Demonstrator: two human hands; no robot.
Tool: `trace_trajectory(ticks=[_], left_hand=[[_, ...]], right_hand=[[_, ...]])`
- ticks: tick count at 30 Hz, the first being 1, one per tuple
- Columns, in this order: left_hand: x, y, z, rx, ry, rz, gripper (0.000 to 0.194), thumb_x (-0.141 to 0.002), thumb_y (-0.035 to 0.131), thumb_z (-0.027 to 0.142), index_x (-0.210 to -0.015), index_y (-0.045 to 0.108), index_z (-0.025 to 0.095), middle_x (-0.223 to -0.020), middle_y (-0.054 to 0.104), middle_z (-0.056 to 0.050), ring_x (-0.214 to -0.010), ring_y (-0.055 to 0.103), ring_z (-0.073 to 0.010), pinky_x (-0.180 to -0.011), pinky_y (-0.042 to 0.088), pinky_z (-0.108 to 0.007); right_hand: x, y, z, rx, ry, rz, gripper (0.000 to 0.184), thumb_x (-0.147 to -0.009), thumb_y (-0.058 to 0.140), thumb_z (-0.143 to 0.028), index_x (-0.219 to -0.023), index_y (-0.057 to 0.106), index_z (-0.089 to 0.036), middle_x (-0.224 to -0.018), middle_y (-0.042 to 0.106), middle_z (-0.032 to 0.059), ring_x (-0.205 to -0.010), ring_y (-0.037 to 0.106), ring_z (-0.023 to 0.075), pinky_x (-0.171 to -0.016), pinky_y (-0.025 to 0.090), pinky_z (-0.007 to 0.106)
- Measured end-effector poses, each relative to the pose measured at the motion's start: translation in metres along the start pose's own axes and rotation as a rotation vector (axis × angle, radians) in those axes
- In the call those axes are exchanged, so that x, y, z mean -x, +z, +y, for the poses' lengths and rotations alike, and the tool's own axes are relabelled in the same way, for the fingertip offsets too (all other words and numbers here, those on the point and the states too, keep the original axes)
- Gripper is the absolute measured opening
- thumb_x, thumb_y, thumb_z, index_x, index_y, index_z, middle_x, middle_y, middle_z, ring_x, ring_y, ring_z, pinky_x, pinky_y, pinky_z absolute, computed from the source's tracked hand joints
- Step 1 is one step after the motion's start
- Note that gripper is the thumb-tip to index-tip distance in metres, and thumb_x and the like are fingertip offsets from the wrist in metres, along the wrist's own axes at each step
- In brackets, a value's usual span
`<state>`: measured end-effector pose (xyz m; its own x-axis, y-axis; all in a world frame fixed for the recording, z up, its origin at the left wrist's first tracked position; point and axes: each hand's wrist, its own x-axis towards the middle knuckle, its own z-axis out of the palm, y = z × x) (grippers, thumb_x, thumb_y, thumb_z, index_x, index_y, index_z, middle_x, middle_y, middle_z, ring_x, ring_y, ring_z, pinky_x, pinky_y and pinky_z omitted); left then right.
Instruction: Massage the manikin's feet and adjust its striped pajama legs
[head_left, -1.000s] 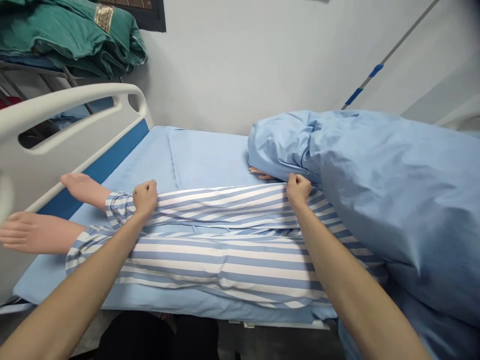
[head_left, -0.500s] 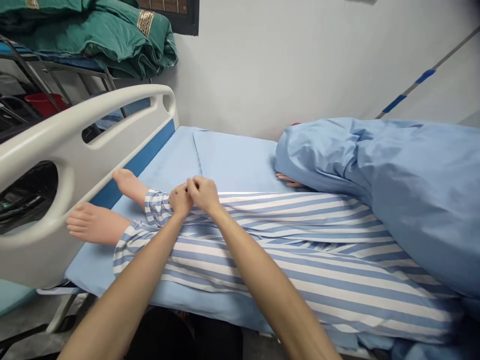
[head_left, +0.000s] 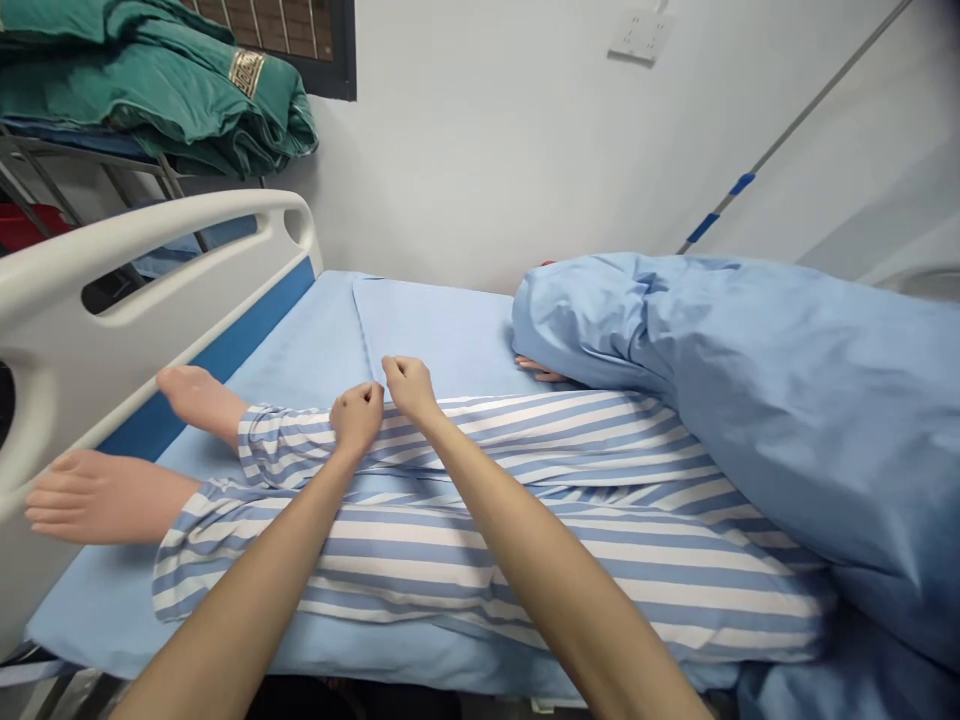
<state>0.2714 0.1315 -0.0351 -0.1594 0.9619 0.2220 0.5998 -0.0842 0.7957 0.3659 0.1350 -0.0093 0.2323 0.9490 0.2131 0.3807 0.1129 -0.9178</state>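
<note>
A mannequin patient lies on the bed in blue-and-white striped pyjama trousers (head_left: pixel 480 540), its bare feet (head_left: pixel 105 497) pointing toward the white bed rail. My left hand (head_left: pixel 356 418) is a closed fist on the far trouser leg, close to the cuff. Just beyond it, my right hand (head_left: pixel 409 388) pinches the upper edge of that same leg. A light blue quilt (head_left: pixel 750 400) covers the mannequin's upper body, with only a mannequin hand (head_left: pixel 536 370) showing below its edge.
The white bed rail (head_left: pixel 150 265) with a blue strip runs along the left side, above a light blue bed sheet (head_left: pixel 427 335). Folded green blankets (head_left: pixel 150 90) lie on a metal rack behind it. A slanted pole (head_left: pixel 727 195) with blue bands stands by the wall.
My right hand has moved from the trouser leg near the quilt down toward the feet, and now sits just apart from my left hand. The view has also shifted slightly.
</note>
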Motion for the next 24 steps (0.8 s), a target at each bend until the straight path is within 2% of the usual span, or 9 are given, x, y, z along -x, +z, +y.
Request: trace_trajectory(ticks=[2, 4, 6, 9, 12, 15, 20, 24], left_hand=[[0.001, 0.003, 0.007, 0.058, -0.004, 0.013, 0.033, -0.076, 0.042, 0.032, -0.046, 0.034, 0.020, -0.048, 0.030, 0.003, -0.051, 0.030, -0.0115, -0.053, 0.022, -0.027], [0.000, 0.009, 0.019, 0.198, 0.005, 0.035, 0.033, -0.076, 0.041, 0.032, -0.047, 0.030, 0.020, -0.048, 0.026, 0.003, -0.050, 0.030, -0.0109, -0.052, 0.023, -0.026], [0.002, 0.019, 0.032, 0.279, 0.037, 0.006, 0.033, -0.076, 0.041, 0.033, -0.048, 0.029, 0.020, -0.048, 0.026, 0.003, -0.050, 0.030, -0.0107, -0.052, 0.025, -0.025], [0.009, 0.036, 0.043, 0.144, 0.049, -0.051, 0.033, -0.075, 0.042, 0.032, -0.047, 0.031, 0.020, -0.048, 0.029, 0.003, -0.052, 0.030, -0.0110, -0.052, 0.025, -0.025], [0.017, 0.050, 0.050, 0.044, 0.038, -0.028, 0.033, -0.074, 0.044, 0.030, -0.046, 0.029, 0.019, -0.048, 0.026, 0.004, -0.051, 0.028, -0.0109, -0.052, 0.023, -0.026], [0.023, 0.060, 0.059, 0.159, 0.076, -0.029, 0.034, -0.074, 0.044, 0.030, -0.047, 0.026, 0.019, -0.049, 0.022, 0.004, -0.050, 0.027, -0.0099, -0.052, 0.024, -0.025], [0.031, 0.072, 0.074, 0.168, 0.158, -0.176, 0.036, -0.072, 0.050, 0.034, -0.045, 0.031, 0.019, -0.047, 0.027, 0.005, -0.050, 0.030, -0.0094, -0.052, 0.026, -0.025], [0.039, 0.087, 0.087, 0.270, 0.152, -0.166, 0.038, -0.076, 0.045, 0.038, -0.047, 0.031, 0.020, -0.047, 0.028, 0.005, -0.050, 0.031, -0.0097, -0.052, 0.027, -0.025]], right_hand=[[0.003, -0.018, 0.009, 0.090, -0.096, 0.018, 0.040, -0.083, 0.041, -0.037, -0.047, 0.033, -0.021, -0.046, 0.033, -0.0040, -0.051, 0.034, 0.0109, -0.051, 0.026, 0.024], [0.006, -0.029, 0.021, 0.122, -0.066, 0.054, 0.041, -0.084, 0.038, -0.038, -0.048, 0.034, -0.020, -0.047, 0.035, -0.0038, -0.051, 0.034, 0.0110, -0.052, 0.027, 0.025], [0.007, -0.035, 0.031, 0.103, -0.011, 0.075, 0.040, -0.085, 0.037, -0.037, -0.049, 0.035, -0.020, -0.048, 0.037, -0.0037, -0.052, 0.035, 0.0112, -0.053, 0.027, 0.025], [0.004, -0.048, 0.038, 0.081, 0.010, 0.065, 0.040, -0.085, 0.037, -0.036, -0.049, 0.036, -0.020, -0.048, 0.037, -0.0035, -0.052, 0.036, 0.0115, -0.053, 0.026, 0.025], [0.003, -0.074, 0.044, 0.200, -0.095, 0.111, 0.040, -0.086, 0.038, -0.037, -0.050, 0.035, -0.021, -0.049, 0.035, -0.0036, -0.052, 0.032, 0.0118, -0.054, 0.024, 0.026], [0.008, -0.100, 0.050, 0.254, -0.134, 0.133, 0.040, -0.087, 0.037, -0.037, -0.051, 0.033, -0.021, -0.050, 0.034, -0.0035, -0.052, 0.032, 0.0119, -0.054, 0.023, 0.027], [0.013, -0.130, 0.049, 0.159, -0.198, 0.127, 0.042, -0.088, 0.037, -0.039, -0.051, 0.031, -0.020, -0.049, 0.032, -0.0041, -0.052, 0.032, 0.0109, -0.054, 0.024, 0.026], [0.015, -0.150, 0.053, 0.190, -0.140, 0.164, 0.041, -0.087, 0.037, -0.040, -0.051, 0.033, -0.020, -0.048, 0.034, -0.0041, -0.052, 0.033, 0.0107, -0.054, 0.024, 0.026]])
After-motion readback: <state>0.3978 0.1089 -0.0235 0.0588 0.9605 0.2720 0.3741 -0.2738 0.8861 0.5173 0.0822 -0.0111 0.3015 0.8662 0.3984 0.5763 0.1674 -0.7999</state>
